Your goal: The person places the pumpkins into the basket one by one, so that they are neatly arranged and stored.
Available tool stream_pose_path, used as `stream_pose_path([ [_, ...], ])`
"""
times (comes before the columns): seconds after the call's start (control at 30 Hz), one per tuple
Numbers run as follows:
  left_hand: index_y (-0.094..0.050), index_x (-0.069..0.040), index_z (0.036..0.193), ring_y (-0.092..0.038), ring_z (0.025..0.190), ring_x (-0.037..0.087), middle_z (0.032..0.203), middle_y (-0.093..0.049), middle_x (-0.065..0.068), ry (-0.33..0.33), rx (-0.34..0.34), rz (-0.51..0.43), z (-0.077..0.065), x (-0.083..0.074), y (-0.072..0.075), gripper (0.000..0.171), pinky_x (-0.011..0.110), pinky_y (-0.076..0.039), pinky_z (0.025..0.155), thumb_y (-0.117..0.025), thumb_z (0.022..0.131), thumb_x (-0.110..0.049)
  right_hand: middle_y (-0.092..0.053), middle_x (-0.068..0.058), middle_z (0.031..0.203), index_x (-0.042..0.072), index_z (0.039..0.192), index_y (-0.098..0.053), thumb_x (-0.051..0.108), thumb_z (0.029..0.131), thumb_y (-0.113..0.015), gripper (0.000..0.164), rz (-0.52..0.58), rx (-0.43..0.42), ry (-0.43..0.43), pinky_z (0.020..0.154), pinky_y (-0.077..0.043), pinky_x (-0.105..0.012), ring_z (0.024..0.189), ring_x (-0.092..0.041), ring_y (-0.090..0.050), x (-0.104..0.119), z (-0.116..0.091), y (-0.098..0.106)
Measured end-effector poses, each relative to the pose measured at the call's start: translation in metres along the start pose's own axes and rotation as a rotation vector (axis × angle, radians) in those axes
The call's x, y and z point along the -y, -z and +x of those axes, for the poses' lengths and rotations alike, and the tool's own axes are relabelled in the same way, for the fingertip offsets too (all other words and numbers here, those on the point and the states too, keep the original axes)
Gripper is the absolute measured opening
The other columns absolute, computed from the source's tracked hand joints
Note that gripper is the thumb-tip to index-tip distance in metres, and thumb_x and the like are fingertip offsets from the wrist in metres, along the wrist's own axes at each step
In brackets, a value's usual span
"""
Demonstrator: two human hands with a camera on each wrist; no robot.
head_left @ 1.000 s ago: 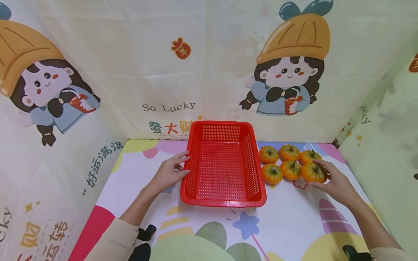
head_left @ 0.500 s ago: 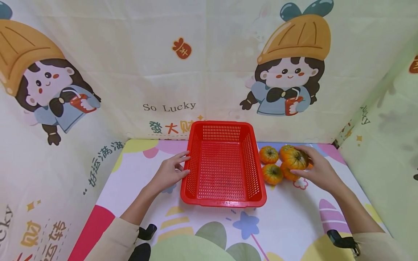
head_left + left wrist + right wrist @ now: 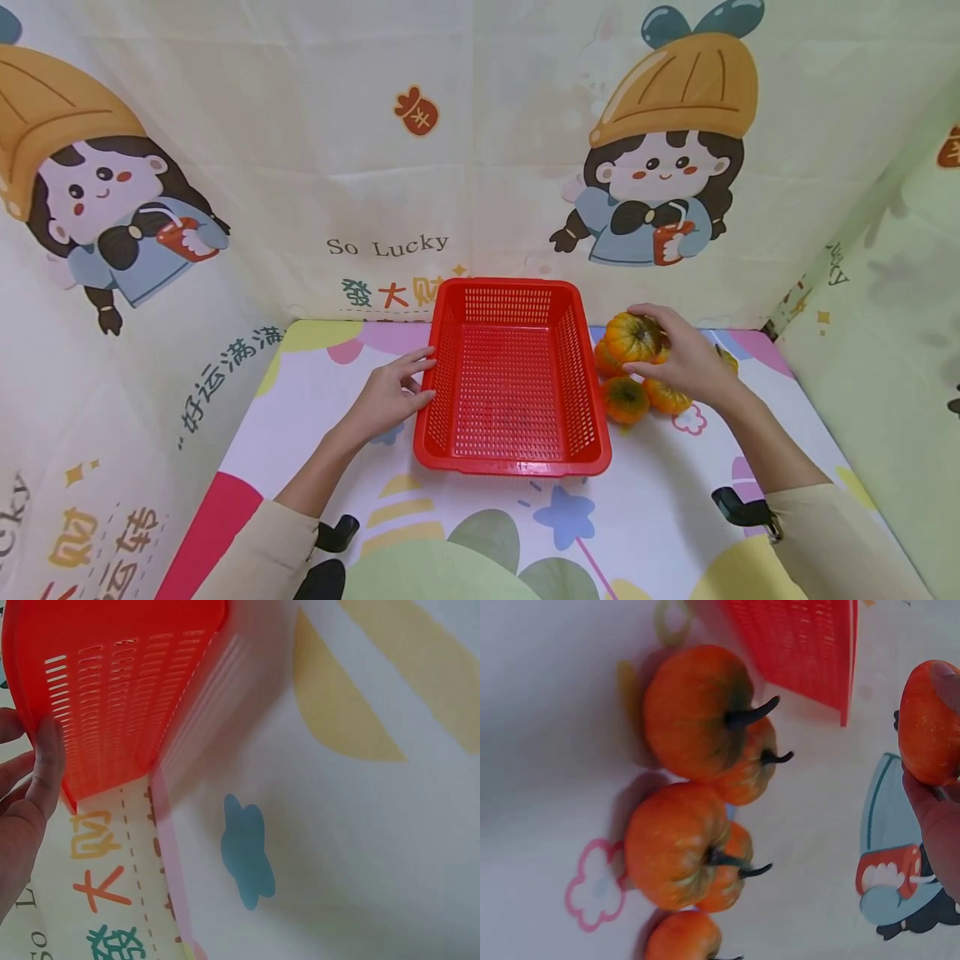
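My right hand (image 3: 686, 354) grips a small orange pumpkin (image 3: 632, 337) between thumb and fingers, raised over the others beside the basket. The right wrist view shows that held pumpkin (image 3: 930, 724) at the right edge, above the group. My left hand (image 3: 388, 398) rests its fairly straight fingertips on the left rim of a red plastic basket (image 3: 512, 467). Seen from the left wrist, the fingers (image 3: 49, 761) lie against the basket's outer side. Several pumpkins stand together on the table, among them a front one (image 3: 625, 402) and its neighbour (image 3: 666, 397); the hand partly hides the back ones.
A patterned tabletop (image 3: 435, 533) carries everything. Printed cloth walls (image 3: 510, 183) rise behind and at both sides, with the basket's far end close to the back wall. A black wrist mount (image 3: 742, 507) sits on the right forearm.
My right hand has lifted the front-right pumpkin and carried it left over the others to near the basket's right rim. The left hand and basket have stayed in place.
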State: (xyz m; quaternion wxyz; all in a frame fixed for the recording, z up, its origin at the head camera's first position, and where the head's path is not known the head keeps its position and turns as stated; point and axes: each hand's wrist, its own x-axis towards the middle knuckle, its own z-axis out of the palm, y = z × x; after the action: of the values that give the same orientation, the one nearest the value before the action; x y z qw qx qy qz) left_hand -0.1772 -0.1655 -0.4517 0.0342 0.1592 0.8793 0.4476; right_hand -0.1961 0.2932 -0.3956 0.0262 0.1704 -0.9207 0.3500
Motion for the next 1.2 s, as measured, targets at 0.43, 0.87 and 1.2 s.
stream_pose_path([
  [0.43, -0.060, 0.000, 0.143, -0.066, 0.081, 0.013, 0.158, -0.050, 0.008, 0.008, 0.003, -0.001, -0.001, 0.000, 0.002, 0.057, 0.021, -0.060, 0.070, -0.078, 0.089, -0.007, -0.045, -0.011, 0.156, 0.016, 0.152, -0.044, 0.019, 0.083, -0.087, 0.081, -0.002, 0.066, -0.007, 0.104, -0.052, -0.057, 0.139, -0.034, -0.048, 0.027, 0.054, -0.012],
  [0.87, -0.059, -0.001, 0.144, -0.065, 0.082, 0.013, 0.159, -0.050, 0.006, 0.004, 0.007, 0.038, 0.003, -0.001, 0.004, 0.058, 0.021, -0.060, 0.071, -0.079, 0.089, -0.008, -0.048, -0.012, 0.154, 0.012, 0.153, -0.043, 0.019, 0.085, -0.086, 0.081, -0.017, 0.155, 0.022, 0.111, -0.047, -0.057, 0.139, -0.034, -0.048, 0.052, 0.113, -0.029],
  [1.2, -0.060, -0.002, 0.143, -0.065, 0.083, 0.012, 0.159, -0.050, 0.007, 0.013, 0.018, 0.021, 0.001, -0.003, 0.002, 0.058, 0.023, -0.061, 0.072, -0.079, 0.089, -0.008, -0.048, -0.014, 0.154, 0.013, 0.154, -0.042, 0.018, 0.087, -0.084, 0.079, 0.014, 0.222, -0.044, 0.114, -0.045, -0.055, 0.140, -0.035, -0.046, 0.058, 0.145, -0.065],
])
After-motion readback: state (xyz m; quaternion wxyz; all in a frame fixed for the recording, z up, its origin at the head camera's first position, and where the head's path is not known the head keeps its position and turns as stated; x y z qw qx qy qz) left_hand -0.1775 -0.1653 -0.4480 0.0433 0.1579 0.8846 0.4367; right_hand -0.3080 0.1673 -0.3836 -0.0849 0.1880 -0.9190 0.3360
